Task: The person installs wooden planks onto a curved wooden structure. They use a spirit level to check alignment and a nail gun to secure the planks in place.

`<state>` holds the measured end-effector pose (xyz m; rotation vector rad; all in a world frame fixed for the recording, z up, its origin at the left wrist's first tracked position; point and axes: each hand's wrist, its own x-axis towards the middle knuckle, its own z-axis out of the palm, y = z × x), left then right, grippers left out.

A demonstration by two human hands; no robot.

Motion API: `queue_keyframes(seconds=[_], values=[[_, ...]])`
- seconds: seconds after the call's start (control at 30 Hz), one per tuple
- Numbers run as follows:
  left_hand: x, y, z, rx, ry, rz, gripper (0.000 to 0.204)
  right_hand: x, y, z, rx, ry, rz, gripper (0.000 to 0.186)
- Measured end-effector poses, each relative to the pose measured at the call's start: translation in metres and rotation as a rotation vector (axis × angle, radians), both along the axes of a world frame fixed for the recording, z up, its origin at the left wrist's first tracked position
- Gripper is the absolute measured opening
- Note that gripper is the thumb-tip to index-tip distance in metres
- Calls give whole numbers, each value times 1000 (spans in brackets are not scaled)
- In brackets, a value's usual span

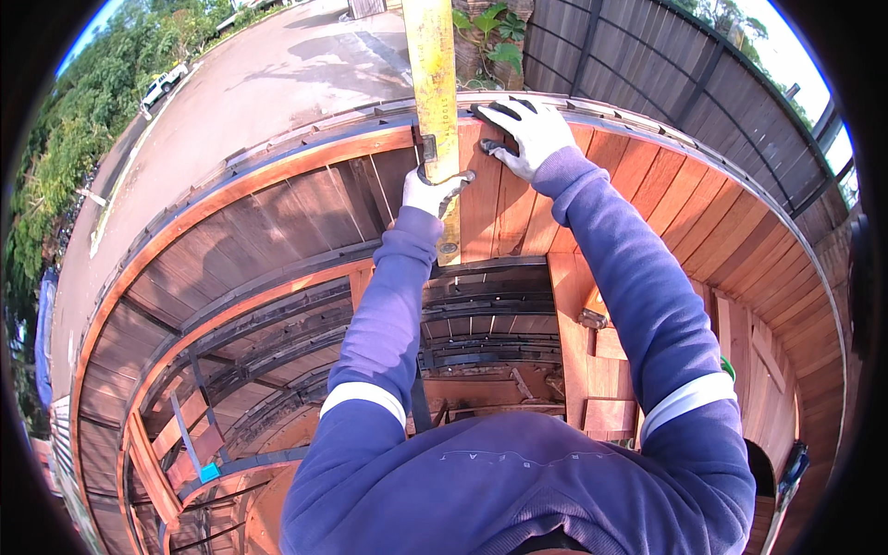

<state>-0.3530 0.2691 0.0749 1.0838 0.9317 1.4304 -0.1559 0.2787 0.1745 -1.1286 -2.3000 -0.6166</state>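
Observation:
A long, scuffed yellow spirit level [433, 74] stands against the inside of a curved wooden wall, its upper part rising past the rim. My left hand [433, 192], in a white glove with dark fingertips, is closed around the level's lower part, thumb across its face. A small dark metal piece [428, 147] sits at the level's left edge, just above that hand. My right hand [532, 139], gloved alike, rests on the top of the reddish planks [518, 208] right of the level. Its fingers are spread over the rim, with the thumb on the inner face.
Dark curved metal bands [490, 305] and wooden ledges run below my arms. A blue-handled tool [210, 471] lies at the lower left. Loose boards [609, 413] and a yellow-and-dark tool [594, 310] are beside my right arm. A dark slatted fence [638, 55] stands behind the rim.

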Motion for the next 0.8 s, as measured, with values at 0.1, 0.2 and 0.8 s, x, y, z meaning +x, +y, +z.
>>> queue_keyframes(seconds=[0.1, 0.2, 0.8], values=[[-4, 3, -7, -1, -9, 3, 33, -3, 1, -4, 31, -1, 1, 49], [-5, 3, -6, 15, -42, -10, 30, -1, 2, -2, -15, -34, -52, 56], [-6, 14, -16, 67, 37, 39, 30, 1, 6, -2, -24, 2, -13, 61]])
